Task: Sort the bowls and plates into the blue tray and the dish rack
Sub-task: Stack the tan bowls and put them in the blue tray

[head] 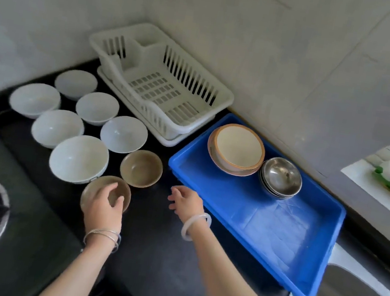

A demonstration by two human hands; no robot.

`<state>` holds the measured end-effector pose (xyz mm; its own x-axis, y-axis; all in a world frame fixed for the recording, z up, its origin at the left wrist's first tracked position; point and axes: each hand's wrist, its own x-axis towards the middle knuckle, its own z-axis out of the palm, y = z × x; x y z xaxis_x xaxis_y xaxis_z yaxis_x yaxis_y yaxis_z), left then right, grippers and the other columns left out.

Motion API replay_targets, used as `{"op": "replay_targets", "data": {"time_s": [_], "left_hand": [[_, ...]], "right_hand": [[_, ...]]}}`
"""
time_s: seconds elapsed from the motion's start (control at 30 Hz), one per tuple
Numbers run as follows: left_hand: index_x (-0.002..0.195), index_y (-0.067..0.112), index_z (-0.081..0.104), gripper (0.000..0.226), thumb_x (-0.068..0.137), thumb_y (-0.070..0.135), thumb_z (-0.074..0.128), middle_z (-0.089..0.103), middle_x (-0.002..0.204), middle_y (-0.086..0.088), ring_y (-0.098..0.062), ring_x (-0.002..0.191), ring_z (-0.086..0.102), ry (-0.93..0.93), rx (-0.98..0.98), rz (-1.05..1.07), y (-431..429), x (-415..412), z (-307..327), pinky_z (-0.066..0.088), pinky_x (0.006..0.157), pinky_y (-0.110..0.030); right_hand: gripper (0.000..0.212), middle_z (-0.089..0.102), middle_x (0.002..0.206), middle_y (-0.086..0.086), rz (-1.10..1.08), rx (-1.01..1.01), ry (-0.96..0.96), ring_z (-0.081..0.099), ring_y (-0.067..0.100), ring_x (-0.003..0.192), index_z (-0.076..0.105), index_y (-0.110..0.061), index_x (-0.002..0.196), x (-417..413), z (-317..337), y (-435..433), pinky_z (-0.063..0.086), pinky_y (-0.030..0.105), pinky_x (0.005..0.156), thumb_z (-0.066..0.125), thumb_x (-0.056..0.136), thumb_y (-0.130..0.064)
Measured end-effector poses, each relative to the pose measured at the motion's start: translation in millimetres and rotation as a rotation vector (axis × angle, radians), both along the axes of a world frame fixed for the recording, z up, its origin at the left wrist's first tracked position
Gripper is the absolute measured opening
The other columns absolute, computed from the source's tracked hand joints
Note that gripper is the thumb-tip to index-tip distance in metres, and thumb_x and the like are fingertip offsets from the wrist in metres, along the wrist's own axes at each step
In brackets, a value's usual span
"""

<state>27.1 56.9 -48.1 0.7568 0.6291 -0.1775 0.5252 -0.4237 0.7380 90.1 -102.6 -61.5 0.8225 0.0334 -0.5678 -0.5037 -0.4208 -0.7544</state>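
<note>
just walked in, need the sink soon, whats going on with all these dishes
A person is sorting dishes on the dark counter. The left hand is on a small brown bowl; the right hand hovers empty beside the blue tray. The tray holds a cream bowl on a plate and stacked steel bowls. The white dish rack is empty. Six white bowls and another brown bowl wait.

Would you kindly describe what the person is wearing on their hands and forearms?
Both forearms are bare, with no sleeves in view. The left wrist carries several thin silver bangles. The right wrist carries one thick, smooth, milky-white bangle. Neither the left hand nor the right hand wears gloves, and no rings are discernible.
</note>
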Motion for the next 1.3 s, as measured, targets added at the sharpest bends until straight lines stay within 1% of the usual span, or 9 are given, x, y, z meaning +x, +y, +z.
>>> {"op": "replay_targets", "data": {"time_s": [0.17,0.3,0.4,0.53,0.63,0.9,1.1,1.2,1.3], "left_hand": [[0.125,0.007,0.055,0.050,0.077,0.001,0.066,0.051,0.129,-0.022,-0.038,0.121,0.044,0.042,0.023,0.174,34.3,-18.1,-17.3,0.033,0.102,-0.046],[0.134,0.008,0.045,0.054,0.083,0.003,0.060,0.054,0.130,-0.020,-0.036,0.115,0.055,0.081,-0.164,0.247,47.8,-23.6,-28.8,0.038,0.100,-0.043],[0.126,0.008,0.054,0.041,0.086,0.005,0.056,0.061,0.126,-0.015,-0.032,0.114,0.058,0.092,-0.239,0.243,53.6,-24.4,-33.5,0.040,0.098,-0.039],[0.119,0.013,0.061,0.036,0.086,0.004,0.050,0.066,0.118,-0.013,-0.030,0.112,0.060,0.084,-0.330,0.243,59.5,-23.0,-36.2,0.046,0.097,-0.040],[0.119,0.014,0.062,0.036,0.086,0.004,0.050,0.066,0.116,-0.015,-0.029,0.111,0.060,0.059,-0.464,0.224,63.3,-21.8,-40.0,0.048,0.097,-0.046],[0.110,0.007,0.062,0.022,0.092,0.007,0.048,0.063,0.106,-0.013,-0.024,0.090,0.061,0.014,-0.860,0.274,55.6,-13.1,-43.2,0.049,0.088,-0.035],[0.111,0.004,0.061,0.026,0.095,0.017,0.046,0.061,0.105,-0.014,-0.029,0.097,0.059,-0.021,-0.894,0.338,55.5,-9.8,-39.4,0.049,0.083,-0.037],[0.106,0.008,0.062,0.019,0.092,0.011,0.050,0.061,0.108,-0.014,-0.029,0.098,0.059,-0.001,-0.855,0.275,55.4,-11.1,-39.6,0.049,0.082,-0.036],[0.118,0.005,0.059,0.028,0.091,0.007,0.053,0.061,0.113,-0.018,-0.032,0.101,0.059,0.034,-0.853,0.241,55.4,-12.1,-40.7,0.049,0.085,-0.038]], "right_hand": [[0.039,0.063,0.109,0.002,0.042,-0.104,0.057,0.065,0.020,0.093,0.050,-0.023,0.130,26.1,-10.4,42.1,0.055,0.042,0.087,0.049,0.092,-0.032],[0.040,0.057,0.083,-0.002,0.051,-0.138,0.095,0.067,0.021,0.081,0.046,-0.019,0.131,41.2,-14.6,63.0,0.057,0.043,0.084,0.053,0.092,-0.029],[0.037,0.061,0.102,0.008,0.033,-0.157,0.080,0.067,0.029,0.095,0.048,-0.012,0.128,47.3,-17.6,68.9,0.054,0.045,0.089,0.055,0.091,-0.016],[0.024,0.057,0.076,-0.005,-0.103,-0.094,0.030,0.070,0.022,0.073,0.056,-0.015,0.113,42.2,-9.0,64.0,0.058,0.041,0.082,0.049,0.091,-0.008],[0.018,0.060,0.081,-0.001,-0.161,-0.064,-0.058,0.069,0.021,0.067,0.059,-0.019,0.095,33.9,7.3,56.1,0.060,0.034,0.071,0.048,0.089,-0.007],[0.010,0.067,0.080,-0.004,0.150,-0.209,-0.077,0.068,0.009,0.064,0.062,-0.024,0.093,1.1,29.8,51.1,0.058,0.025,0.067,0.054,0.091,-0.020],[0.007,0.067,0.081,0.002,0.215,-0.332,-0.096,0.069,0.015,0.072,0.061,-0.022,0.088,-10.3,26.5,60.2,0.052,0.020,0.061,0.055,0.090,-0.020],[0.006,0.069,0.086,0.006,0.220,-0.349,-0.089,0.069,0.019,0.076,0.060,-0.021,0.086,-13.9,21.7,63.8,0.055,0.025,0.067,0.056,0.090,-0.018],[0.003,0.066,0.088,0.005,0.198,-0.364,-0.091,0.065,0.017,0.075,0.058,-0.021,0.089,-16.7,13.0,63.6,0.051,0.022,0.063,0.057,0.089,-0.019]]}}
